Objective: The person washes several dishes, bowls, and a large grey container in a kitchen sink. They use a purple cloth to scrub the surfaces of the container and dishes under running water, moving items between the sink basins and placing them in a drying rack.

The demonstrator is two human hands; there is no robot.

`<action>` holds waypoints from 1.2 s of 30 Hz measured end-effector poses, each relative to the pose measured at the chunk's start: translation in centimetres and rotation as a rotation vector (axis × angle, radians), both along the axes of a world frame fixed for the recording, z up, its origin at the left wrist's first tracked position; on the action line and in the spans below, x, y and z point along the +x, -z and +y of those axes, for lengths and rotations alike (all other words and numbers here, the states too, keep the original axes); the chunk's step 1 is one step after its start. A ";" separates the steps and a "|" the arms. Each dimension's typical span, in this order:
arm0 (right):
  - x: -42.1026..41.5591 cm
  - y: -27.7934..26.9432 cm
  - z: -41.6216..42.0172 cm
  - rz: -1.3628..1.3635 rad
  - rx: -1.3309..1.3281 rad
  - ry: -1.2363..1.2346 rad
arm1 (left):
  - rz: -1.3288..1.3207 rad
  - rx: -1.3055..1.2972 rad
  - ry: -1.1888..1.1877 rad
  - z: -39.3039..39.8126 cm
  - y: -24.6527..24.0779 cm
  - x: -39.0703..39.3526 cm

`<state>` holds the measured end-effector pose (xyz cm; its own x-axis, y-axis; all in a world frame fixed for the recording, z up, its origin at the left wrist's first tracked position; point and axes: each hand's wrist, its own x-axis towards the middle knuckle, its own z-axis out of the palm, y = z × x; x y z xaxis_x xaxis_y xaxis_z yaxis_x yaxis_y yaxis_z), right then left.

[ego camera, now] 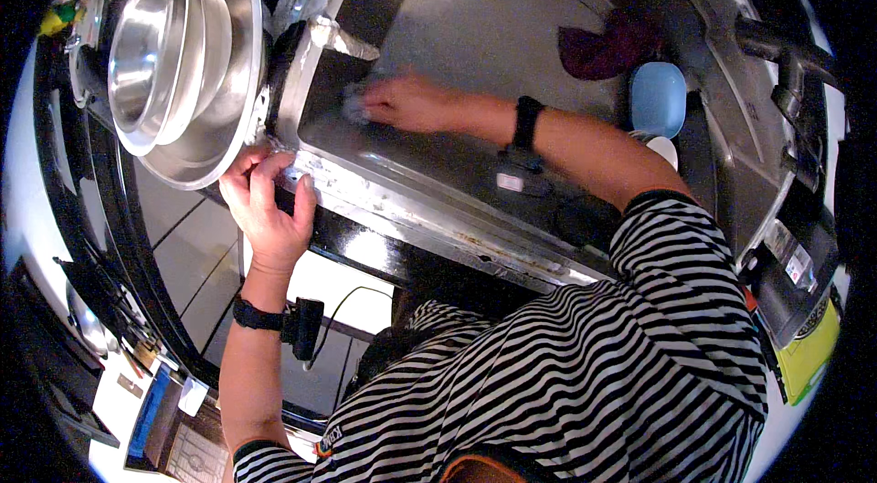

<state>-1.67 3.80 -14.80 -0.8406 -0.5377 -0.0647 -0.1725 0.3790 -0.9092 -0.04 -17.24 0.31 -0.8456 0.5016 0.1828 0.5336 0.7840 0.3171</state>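
My right hand (404, 103) reaches into a large metal sink (479, 10) and presses a blurred pale scrubber or cloth (355, 105) against its inner left side. My left hand (270, 202) rests at the sink's front left corner, its fingers bent and apart, beside the rim of a large steel bowl (236, 134). Smaller metal bowls (147, 58) are stacked inside that bowl. Whether the left fingers touch the bowl's rim or only the sink edge I cannot tell.
A dark red cloth (603, 51), a light blue plastic container (658, 99) and a white round dish (663, 149) lie at the sink's right side. Black pipe-like parts (788, 65) stand beyond the right rim. Below left is a tiled floor (192, 257).
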 end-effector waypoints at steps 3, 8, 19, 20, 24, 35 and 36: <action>0.3 0.4 -0.2 -0.047 0.101 -0.003 | 0.009 -0.034 0.019 0.0 -0.2 -0.1; 0.0 -1.6 -0.5 -0.042 -0.178 0.028 | -0.026 -0.019 0.001 -0.4 0.0 0.2; 5.5 2.9 8.6 0.175 0.252 -0.443 | -0.013 -0.014 -0.010 -0.2 -0.1 0.2; 6.6 3.4 9.0 0.249 0.145 -0.446 | -0.019 -0.016 -0.009 -0.2 -0.2 0.2; 2.5 4.2 5.7 0.566 0.230 -0.332 | 0.002 0.011 0.008 -0.2 0.1 0.0; 0.2 4.9 3.2 0.828 0.356 -0.376 | -0.012 0.008 -0.004 -0.1 0.0 0.1; -0.6 4.7 2.6 0.843 0.348 -0.366 | -0.005 -0.012 -0.002 -0.3 0.0 0.1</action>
